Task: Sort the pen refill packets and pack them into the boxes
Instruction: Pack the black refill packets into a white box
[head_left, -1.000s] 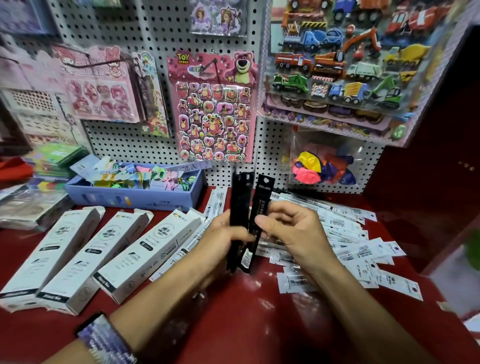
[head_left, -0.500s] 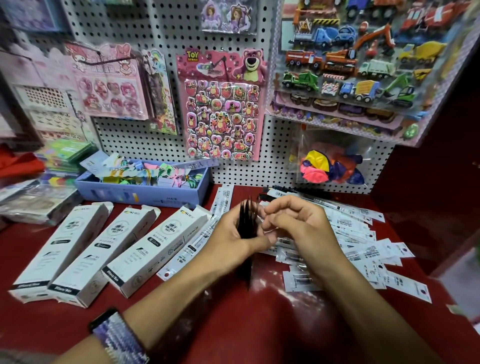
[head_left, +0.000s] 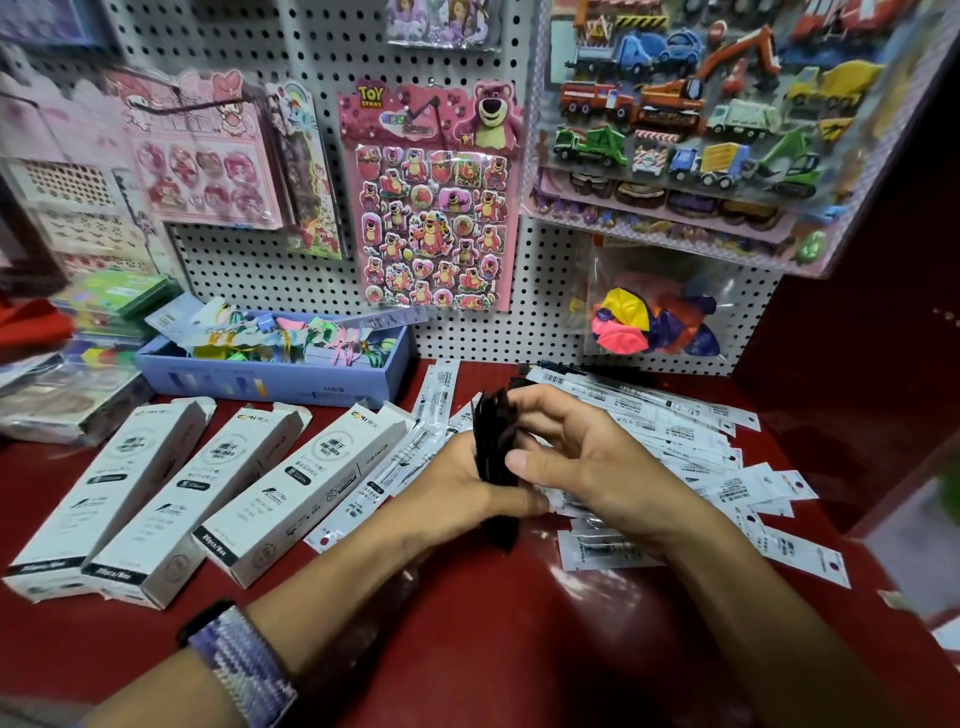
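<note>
At centre frame, the left hand (head_left: 457, 488) grips a bundle of black refill packets (head_left: 496, 457); the right hand (head_left: 576, 457) pinches its upper end. Judged step: squaring the sorted bundle. Next move calls for an open box mouth. Three white boxes (head_left: 291, 488) lie at nine o'clock, loose white packets (head_left: 675, 431) at three, on a red counter (head_left: 519, 649). Pegboard (head_left: 322, 57) at twelve.

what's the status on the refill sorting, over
Left hand grips black packet bundle; right hand fingers curl on it. Three white boxes open. Clear packets loose on table. Nothing blocking.
</note>
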